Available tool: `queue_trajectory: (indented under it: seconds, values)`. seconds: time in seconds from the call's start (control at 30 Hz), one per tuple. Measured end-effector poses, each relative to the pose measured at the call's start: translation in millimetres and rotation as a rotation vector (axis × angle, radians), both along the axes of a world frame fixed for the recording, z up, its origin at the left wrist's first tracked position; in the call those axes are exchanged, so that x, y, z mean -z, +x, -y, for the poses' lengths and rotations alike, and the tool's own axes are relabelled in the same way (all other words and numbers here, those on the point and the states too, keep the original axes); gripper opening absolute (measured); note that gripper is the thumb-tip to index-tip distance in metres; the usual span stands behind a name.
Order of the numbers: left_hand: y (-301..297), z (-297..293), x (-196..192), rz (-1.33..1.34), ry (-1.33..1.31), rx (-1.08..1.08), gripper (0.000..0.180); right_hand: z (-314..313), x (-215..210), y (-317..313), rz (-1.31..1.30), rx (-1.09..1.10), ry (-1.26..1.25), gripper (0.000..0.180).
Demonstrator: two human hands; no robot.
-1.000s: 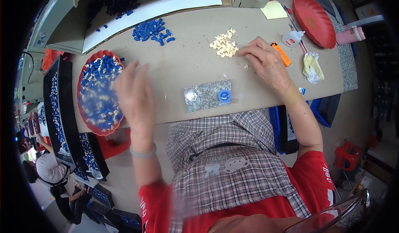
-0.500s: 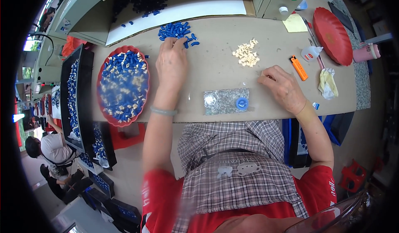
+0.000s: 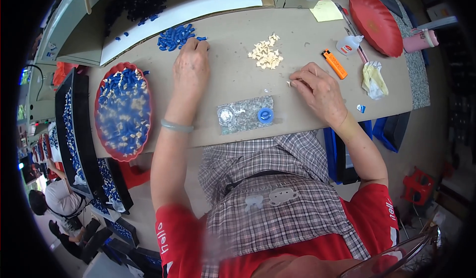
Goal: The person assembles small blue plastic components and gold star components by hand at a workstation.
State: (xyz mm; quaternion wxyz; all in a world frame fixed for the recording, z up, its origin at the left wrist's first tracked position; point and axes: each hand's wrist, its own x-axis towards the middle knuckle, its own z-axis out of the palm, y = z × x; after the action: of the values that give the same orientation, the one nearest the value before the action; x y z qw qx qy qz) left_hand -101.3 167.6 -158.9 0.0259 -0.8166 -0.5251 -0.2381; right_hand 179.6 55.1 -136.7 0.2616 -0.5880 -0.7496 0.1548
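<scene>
My left hand (image 3: 191, 69) is at the right edge of a pile of small blue plastic pieces (image 3: 173, 38), fingers curled together and pointing down. Whatever its fingertips hold is hidden behind the hand. In my right hand (image 3: 320, 88), thumb and forefinger pinch a small cream piece (image 3: 289, 83) just above the table. A loose heap of similar cream pieces (image 3: 266, 53) lies between the two hands, farther back. Nearer me rests a grey speckled block (image 3: 245, 115) with a blue ring (image 3: 265, 115) at its right end and a clear round part (image 3: 226, 116) at its left.
At left stands a red scalloped tray (image 3: 98, 129) filled with blue and cream pieces, beside a black bin (image 3: 79, 124). To the right are an orange lighter (image 3: 334, 64), a small bottle (image 3: 349, 45), a crumpled cloth (image 3: 374, 80), another red tray (image 3: 375, 22) and a pink cup (image 3: 420, 41).
The whole view has shifted, moving the table leftward in the picture. My left hand has moved right relative to the blue pile. A cream piece now shows at my right fingertips.
</scene>
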Motion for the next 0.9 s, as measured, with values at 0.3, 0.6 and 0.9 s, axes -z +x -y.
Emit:
queue_trajectory:
  seconds: [0.3, 0.6, 0.9]
  values:
    - [-14, 35, -7, 0.184, -0.080, 0.015, 0.018, -2, 4, -12, -0.060, -0.058, -0.057, 0.007]
    - [-25, 72, -9, 1.192, -0.784, 0.010, 0.016, 3, -4, -8, -0.332, 0.012, -0.268, 0.005]
    - [-26, 88, -9, 1.241, -0.881, 0.096, 0.017, 10, -18, -14, -0.755, -0.022, -0.715, 0.010]
